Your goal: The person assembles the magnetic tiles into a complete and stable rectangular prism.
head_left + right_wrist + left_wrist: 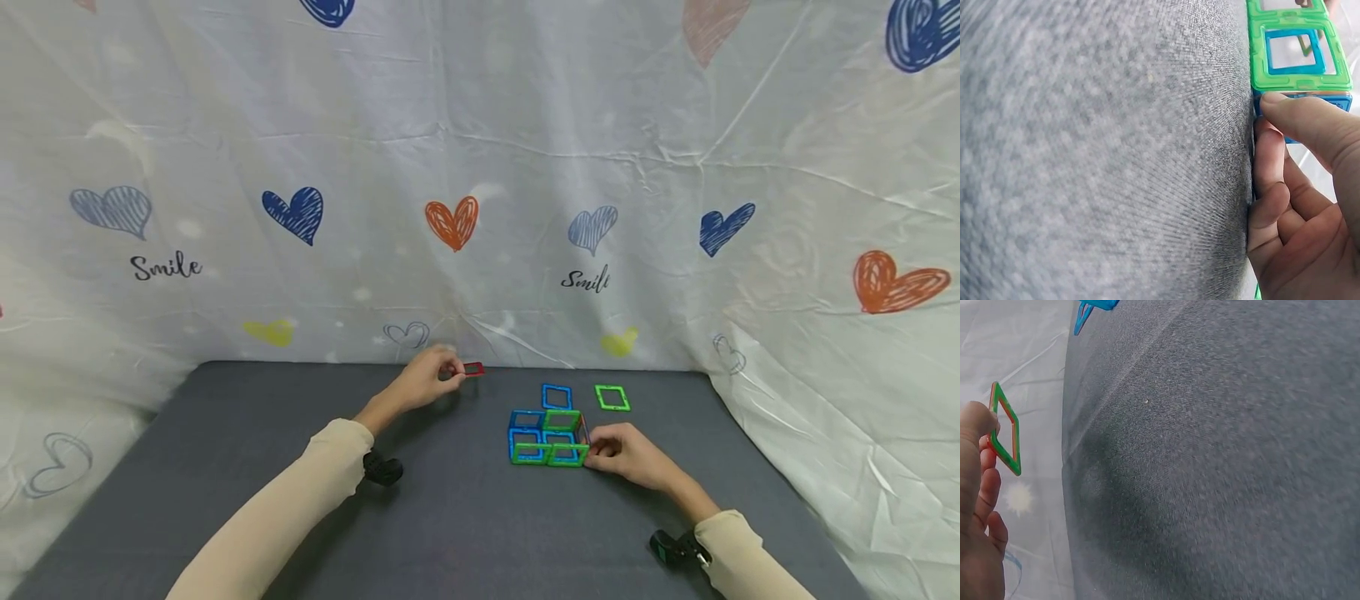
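Note:
A small red square tile frame (473,369) is pinched in my left hand (453,373) just above the far edge of the grey table. In the left wrist view the tile (1005,430) shows green and red edges at the fingertips of my left hand (979,434). A low structure of blue and green square tiles (546,437) stands at the centre right. My right hand (598,450) grips its right end. Close up, my right hand (1269,119) has its thumb on a blue tile (1335,102) and its fingers curled against the side, beside green tiles (1297,75).
A loose blue tile (557,397) and a loose green tile (612,397) lie flat behind the structure. The grey table top (450,533) is bordered at the back and sides by a white sheet with hearts (480,167). A blue piece (1094,305) shows at the left wrist view's top edge.

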`<state>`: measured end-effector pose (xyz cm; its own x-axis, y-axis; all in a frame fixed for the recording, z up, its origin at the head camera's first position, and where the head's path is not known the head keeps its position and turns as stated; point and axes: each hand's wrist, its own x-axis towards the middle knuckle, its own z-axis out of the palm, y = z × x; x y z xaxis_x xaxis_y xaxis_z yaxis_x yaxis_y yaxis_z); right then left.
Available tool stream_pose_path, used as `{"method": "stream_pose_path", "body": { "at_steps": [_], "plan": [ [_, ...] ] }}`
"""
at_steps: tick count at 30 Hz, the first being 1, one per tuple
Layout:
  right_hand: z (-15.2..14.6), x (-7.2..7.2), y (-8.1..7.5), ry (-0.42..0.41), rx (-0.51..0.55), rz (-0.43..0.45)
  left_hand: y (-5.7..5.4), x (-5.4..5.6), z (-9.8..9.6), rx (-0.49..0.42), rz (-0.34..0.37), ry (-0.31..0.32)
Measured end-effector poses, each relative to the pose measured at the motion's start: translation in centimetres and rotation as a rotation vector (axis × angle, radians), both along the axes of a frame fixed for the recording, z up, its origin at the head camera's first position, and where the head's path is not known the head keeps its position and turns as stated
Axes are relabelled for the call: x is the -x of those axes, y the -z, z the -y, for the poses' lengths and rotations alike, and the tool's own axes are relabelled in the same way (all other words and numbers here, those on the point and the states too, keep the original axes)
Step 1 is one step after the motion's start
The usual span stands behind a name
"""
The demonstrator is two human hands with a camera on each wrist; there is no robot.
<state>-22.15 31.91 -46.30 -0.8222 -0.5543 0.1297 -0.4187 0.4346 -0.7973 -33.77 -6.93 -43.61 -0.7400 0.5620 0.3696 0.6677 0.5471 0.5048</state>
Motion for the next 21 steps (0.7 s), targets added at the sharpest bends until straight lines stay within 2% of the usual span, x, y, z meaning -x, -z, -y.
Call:
{"method": "stream_pose_path", "body": {
  "at_steps": [7, 11, 21],
  "plan": [
    [0.0, 0.1, -0.1, 0.002, 0.002, 0.001, -0.3, -1.0, 0.7, -0.055, -0.099, 0.014],
    [0.0, 0.2, 0.0, 0.002, 0.002, 0.005, -0.2, -1.4, 1.0, -0.071, -0.122, 0.015],
    [0.0, -0.1, 0.0, -0.001, 0.013, 0.018, -0.4, -2.5, 1.8, -0.074, -0.036, 0.008]
  ]
}}
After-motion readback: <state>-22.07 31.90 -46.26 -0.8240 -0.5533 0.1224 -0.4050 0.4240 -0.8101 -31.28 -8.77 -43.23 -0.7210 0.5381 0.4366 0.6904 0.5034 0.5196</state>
